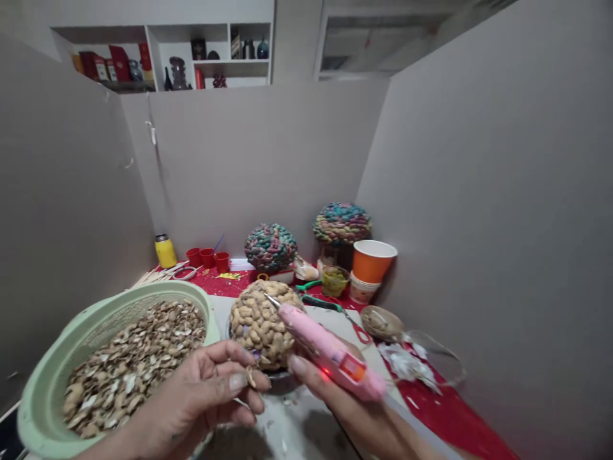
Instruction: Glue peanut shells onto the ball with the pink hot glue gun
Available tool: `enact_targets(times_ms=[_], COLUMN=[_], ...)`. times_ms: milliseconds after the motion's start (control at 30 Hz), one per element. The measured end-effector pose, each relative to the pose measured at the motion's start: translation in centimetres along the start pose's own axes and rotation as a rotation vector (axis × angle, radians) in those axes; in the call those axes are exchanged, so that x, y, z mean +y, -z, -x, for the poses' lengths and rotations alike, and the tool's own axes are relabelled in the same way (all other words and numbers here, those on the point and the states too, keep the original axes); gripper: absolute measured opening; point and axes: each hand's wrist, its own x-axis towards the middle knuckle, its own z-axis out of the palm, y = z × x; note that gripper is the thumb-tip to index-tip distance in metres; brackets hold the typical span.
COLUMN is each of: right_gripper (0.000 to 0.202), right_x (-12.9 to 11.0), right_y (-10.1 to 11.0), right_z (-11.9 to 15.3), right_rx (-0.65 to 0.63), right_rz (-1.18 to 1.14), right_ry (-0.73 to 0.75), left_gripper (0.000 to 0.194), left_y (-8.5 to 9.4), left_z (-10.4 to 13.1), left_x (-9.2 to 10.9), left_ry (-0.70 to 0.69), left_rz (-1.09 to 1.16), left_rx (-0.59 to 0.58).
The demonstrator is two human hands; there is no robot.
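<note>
Between the thumb and fingers of my left hand [215,390] is a small piece of peanut shell [251,375]. My right hand [335,390] is wrapped round a pink glue gun [330,348] with a small red light on its side. Its metal tip points up and left, over a ball covered in peanut shells [261,319]. Bits of purple show between the shells on the ball, which rests on a dark round base. At the left, a green basket [43,377] holds many loose shells.
Two multicoloured balls [271,246] [341,223] stand at the back. Near them are red cups [207,258], a yellow bottle [165,251], an orange cup [373,262], green-handled pliers [320,303] and red scissors [360,332]. White tissue [409,364] lies at the right. Grey panels [253,160] surround the table.
</note>
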Motion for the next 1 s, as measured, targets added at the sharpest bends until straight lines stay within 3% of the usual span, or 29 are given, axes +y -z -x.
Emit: enact_targets(times_ms=[133, 300, 500, 700, 867, 1000], right_gripper=[0.035, 0.029, 0.027, 0.026, 0.027, 0.030], right_x=[0.1, 1.9, 4.7, 5.4, 4.9, 4.5], right_y=[-0.1, 0.4, 0.4, 0.4, 0.1, -0.1], right_z=[0.3, 2.8, 4.5, 4.9, 4.7, 4.4], right_rx=[0.040, 0.141, 0.066, 0.058, 0.037, 0.078], right_rz=[-0.023, 0.004, -0.034, -0.092, -0.271, -0.261], right_ry=[-0.008, -0.023, -0.044, -0.067, -0.114, -0.133], left_gripper=[0.025, 0.036, 0.044, 0.047, 0.040, 0.037], left_y=[-1.5, -2.2, -2.7, -2.7, -2.7, -2.8], left_z=[-1.4, -2.5, -3.4, -3.9, -3.9, -3.9], left_x=[-1.9, -4.1, -6.5, -7.4, -7.7, -7.5], left_ry=[-0.022, -0.036, -0.037, -0.078, -0.114, -0.106], left_rz=[0.067, -0.008, -0.071, -0.093, -0.134, -0.161], left_rx=[0.006, 0.077, 0.027, 0.023, 0.023, 0.030])
